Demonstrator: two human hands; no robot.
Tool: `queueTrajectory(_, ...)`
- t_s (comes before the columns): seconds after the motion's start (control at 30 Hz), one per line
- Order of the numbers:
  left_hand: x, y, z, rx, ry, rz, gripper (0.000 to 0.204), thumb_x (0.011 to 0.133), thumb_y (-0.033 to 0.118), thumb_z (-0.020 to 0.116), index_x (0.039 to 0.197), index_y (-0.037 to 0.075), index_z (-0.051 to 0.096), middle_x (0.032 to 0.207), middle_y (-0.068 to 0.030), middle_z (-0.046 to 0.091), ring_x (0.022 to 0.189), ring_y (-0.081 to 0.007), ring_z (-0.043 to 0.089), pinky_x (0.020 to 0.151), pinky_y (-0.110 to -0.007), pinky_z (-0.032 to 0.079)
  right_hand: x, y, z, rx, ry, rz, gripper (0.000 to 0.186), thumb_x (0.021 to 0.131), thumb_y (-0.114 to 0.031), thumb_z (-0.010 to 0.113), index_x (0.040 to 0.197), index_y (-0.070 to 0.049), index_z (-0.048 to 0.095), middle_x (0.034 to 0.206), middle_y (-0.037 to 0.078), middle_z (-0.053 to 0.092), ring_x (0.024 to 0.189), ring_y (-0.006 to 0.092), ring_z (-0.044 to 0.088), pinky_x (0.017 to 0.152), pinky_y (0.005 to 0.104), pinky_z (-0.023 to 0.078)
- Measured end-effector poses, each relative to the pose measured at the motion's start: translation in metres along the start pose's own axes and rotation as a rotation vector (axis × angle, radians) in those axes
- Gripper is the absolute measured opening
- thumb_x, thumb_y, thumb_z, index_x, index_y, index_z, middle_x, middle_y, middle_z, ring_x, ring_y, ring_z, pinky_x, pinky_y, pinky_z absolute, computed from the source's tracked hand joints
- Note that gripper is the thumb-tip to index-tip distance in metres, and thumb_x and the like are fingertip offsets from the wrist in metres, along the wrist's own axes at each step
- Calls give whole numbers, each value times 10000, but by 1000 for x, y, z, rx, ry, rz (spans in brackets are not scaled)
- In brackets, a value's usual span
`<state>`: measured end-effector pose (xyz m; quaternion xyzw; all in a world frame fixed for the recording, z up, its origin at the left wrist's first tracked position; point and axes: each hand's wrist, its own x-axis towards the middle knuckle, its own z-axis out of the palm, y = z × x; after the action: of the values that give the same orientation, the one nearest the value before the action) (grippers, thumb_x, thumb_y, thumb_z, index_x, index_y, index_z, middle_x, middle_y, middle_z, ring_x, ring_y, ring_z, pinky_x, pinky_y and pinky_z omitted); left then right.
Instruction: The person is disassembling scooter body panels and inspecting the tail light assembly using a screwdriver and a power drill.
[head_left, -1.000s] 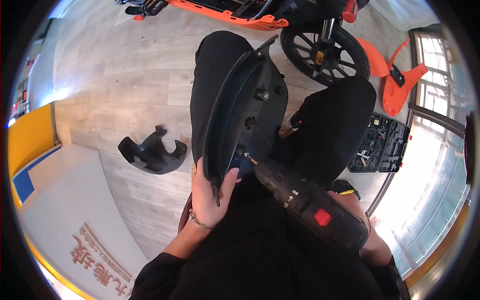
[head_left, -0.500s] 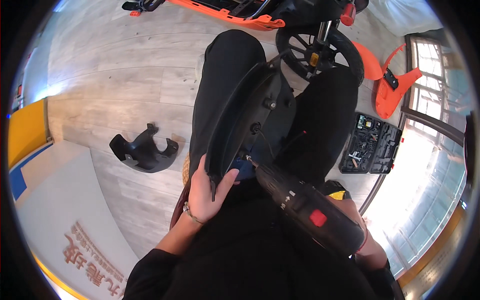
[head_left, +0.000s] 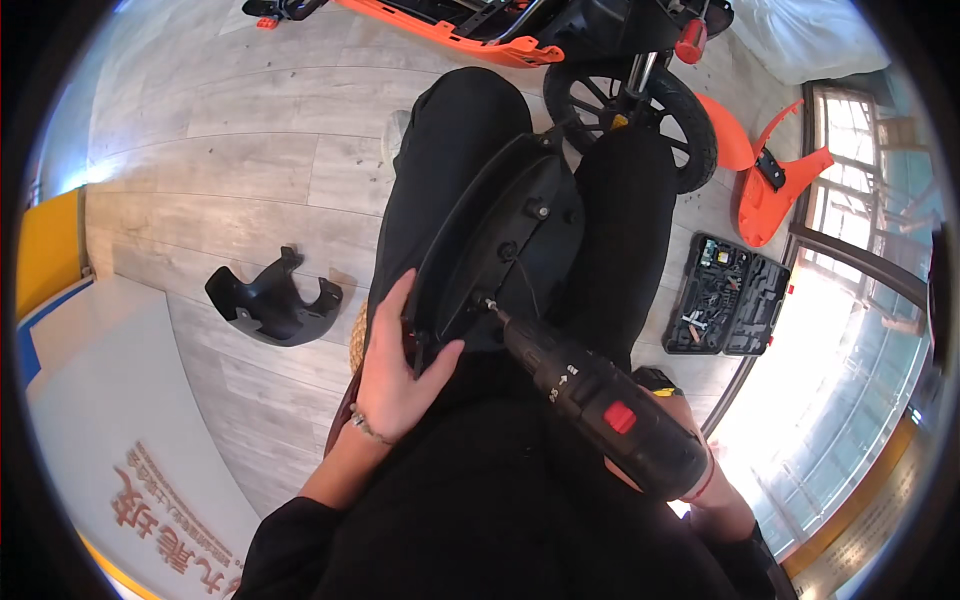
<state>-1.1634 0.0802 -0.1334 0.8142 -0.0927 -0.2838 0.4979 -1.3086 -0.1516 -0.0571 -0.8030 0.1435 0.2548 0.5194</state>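
Observation:
A curved black plastic panel (head_left: 530, 230) lies across my thighs, its hollow side up, with a thin cable and screw posts inside. Around its lower left end, my left hand (head_left: 395, 375) is open, thumb and index finger spread and close against the edge; its other fingers are mostly hidden. My right hand (head_left: 700, 470) grips a black cordless drill (head_left: 590, 400) with a red switch; the drill's body covers most of that hand. The drill's bit points up-left and meets a screw spot near the panel's lower end.
On the floor to the left lies a black plastic cover (head_left: 275, 300). An open black tool case (head_left: 725, 295) sits at the right, below an orange plastic part (head_left: 780, 190). Ahead stands a partly stripped scooter with its front wheel (head_left: 690, 130). A white board (head_left: 100, 420) is at the lower left.
My left hand has loosened, its fingers spreading and shifting slightly left off the panel's end. The drill has moved a little left and up, its bit still at the same spot.

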Motion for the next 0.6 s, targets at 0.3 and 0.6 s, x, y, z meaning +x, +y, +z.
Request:
queueTrajectory(0.3, 26, 38, -23, 322, -99, 562, 249, 686, -48, 636, 922, 24, 602, 999, -106, 581, 815, -276, 586, 712, -322, 473, 2, 6, -2, 101, -58, 118, 346, 735, -191, 673, 1012, -34, 538, 725, 143, 617, 686, 302, 625, 601, 322, 476)
queueTrajectory(0.6, 51, 47, 4, 466, -409, 549, 214, 730, -1, 627, 932, 50, 577, 888, -94, 538, 786, -284, 580, 672, -341, 494, -3, 10, 1, 164, 52, -22, 358, 708, -216, 686, 986, -37, 551, 746, 140, 614, 688, 309, 617, 604, 320, 466)
